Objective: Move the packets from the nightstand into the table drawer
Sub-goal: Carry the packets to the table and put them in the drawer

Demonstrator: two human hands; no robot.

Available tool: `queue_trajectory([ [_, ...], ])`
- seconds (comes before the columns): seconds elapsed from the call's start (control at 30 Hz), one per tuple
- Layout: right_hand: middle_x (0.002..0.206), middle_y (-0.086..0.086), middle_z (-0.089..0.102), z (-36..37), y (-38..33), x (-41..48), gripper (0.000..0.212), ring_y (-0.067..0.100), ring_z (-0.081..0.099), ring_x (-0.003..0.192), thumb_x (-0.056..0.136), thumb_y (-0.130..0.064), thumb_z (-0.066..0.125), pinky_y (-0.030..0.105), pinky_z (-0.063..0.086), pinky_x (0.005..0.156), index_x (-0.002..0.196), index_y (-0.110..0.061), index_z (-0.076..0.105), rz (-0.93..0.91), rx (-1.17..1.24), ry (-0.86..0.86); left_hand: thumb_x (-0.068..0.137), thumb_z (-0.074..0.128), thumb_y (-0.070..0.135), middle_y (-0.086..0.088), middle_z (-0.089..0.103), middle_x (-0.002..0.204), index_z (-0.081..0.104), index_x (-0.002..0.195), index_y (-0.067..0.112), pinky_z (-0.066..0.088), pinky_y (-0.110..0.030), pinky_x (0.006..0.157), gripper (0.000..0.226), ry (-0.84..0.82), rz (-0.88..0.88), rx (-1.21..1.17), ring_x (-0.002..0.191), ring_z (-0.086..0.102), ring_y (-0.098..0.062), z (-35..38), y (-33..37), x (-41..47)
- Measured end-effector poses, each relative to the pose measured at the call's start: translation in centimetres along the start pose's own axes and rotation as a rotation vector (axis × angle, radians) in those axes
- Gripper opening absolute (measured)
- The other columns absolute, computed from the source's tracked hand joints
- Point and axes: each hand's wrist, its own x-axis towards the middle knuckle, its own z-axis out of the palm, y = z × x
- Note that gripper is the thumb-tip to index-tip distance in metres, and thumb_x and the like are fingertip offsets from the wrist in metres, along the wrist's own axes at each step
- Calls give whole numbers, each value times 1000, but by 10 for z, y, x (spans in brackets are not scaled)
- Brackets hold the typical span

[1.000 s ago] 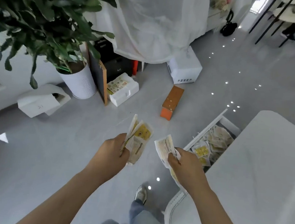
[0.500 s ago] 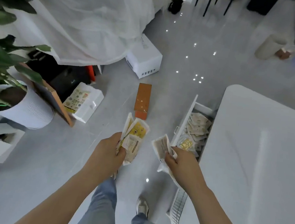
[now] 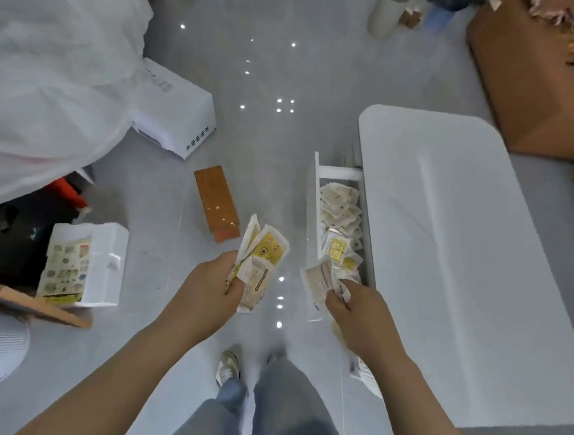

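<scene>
Closer now, the drawer (image 3: 314, 219) lies just ahead of my right grip (image 3: 360, 315), clamped on packets (image 3: 320, 281); my left grip (image 3: 211, 290) clamps a second fan (image 3: 263, 256). Releasing short would drop them on the floor (image 3: 268, 130).

- Left hand (image 3: 211, 290), right hand (image 3: 357, 312): bare, ungloved. There is a small glint at one finger of the left hand, too small to tell whether it is a ring.
- Left forearm (image 3: 122, 369), right forearm (image 3: 412, 398): bare along their whole visible length.
- Trousers (image 3: 284, 409): faded blue-grey denim, loose straight legs, soft folds near the hems.
- Left shoe (image 3: 228, 367): low trainer with a pale grey-white upper, a tan patch and a rounded toe.
- Right shoe (image 3: 276, 354): pale toe only, showing beyond the hem and blurred.
</scene>
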Motion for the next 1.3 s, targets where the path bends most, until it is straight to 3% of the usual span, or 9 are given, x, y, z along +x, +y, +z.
queue_trajectory([
  [0.1, 50, -7, 35, 1, 1, 4, 44, 8, 34, 49, 93, -20, 52, 23, 21, 47, 56, -30, 29, 80, 39, 59, 97, 46, 19, 8, 60, 119, 50, 125, 24, 46, -7, 66, 30, -75, 38, 22, 97, 55, -6, -1, -1, 24],
  [0.23, 55, -5, 44, 0, 13, 15, 24, 17, 42, 56, 91, -22, 52, 32, 32, 53, 69, -13, 52, 176, 96, 108, 97, 47, 21, 6, 60, 122, 51, 126, 24, 50, -13, 71, 29, -170, 67, 61, 108, 60, -14, 4, 9, 60],
  [0.53, 49, -5, 33, -10, 44, 67, 43, 12, 29, 49, 87, -17, 56, 28, 20, 48, 54, -20, 29, 326, 175, 213, 96, 49, 23, 3, 57, 131, 49, 128, 20, 57, -33, 85, 32, -338, 141, 221, 118, 58, -21, 14, 56, 150],
  [0.67, 51, -3, 37, -17, 58, 90, 40, 14, 33, 52, 87, -19, 55, 30, 23, 49, 55, -21, 30, 371, 202, 206, 97, 48, 22, 3, 55, 133, 48, 131, 20, 56, -34, 88, 34, -367, 161, 272, 120, 56, -22, 21, 76, 192],
  [0.77, 57, 0, 48, -21, 74, 103, 30, 22, 46, 60, 89, -23, 53, 32, 31, 53, 62, -16, 42, 403, 170, 183, 98, 46, 19, 2, 54, 135, 46, 132, 19, 53, -22, 83, 35, -394, 203, 307, 123, 54, -22, 31, 88, 220],
  [0.9, 66, 9, 58, -17, 90, 113, 29, 28, 55, 66, 90, -31, 50, 32, 35, 54, 71, -9, 50, 492, 197, 207, 97, 48, 20, 4, 52, 137, 45, 132, 20, 53, -28, 87, 35, -462, 196, 387, 123, 54, -22, 45, 100, 252],
  [1.0, 67, 6, 57, -11, 96, 124, 35, 24, 53, 65, 91, -41, 43, 30, 34, 54, 68, -15, 46, 555, 176, 217, 97, 48, 21, 0, 52, 138, 45, 130, 18, 54, -25, 84, 33, -508, 235, 454, 122, 55, -23, 59, 101, 281],
  [1.17, 71, 5, 60, 8, 110, 140, 30, 23, 55, 68, 93, -39, 44, 32, 41, 57, 69, -21, 44, 737, 195, 203, 97, 47, 17, -2, 53, 137, 47, 125, 16, 53, -14, 66, 29, -646, 354, 555, 116, 58, -23, 89, 96, 330],
  [1.3, 69, 0, 57, 29, 126, 156, 32, 21, 53, 64, 93, -41, 45, 26, 34, 50, 69, -20, 45, 838, 214, 190, 96, 45, 14, -1, 59, 125, 49, 108, 17, 40, -9, 47, 13, -755, 434, 629, 107, 60, -23, 119, 92, 367],
])
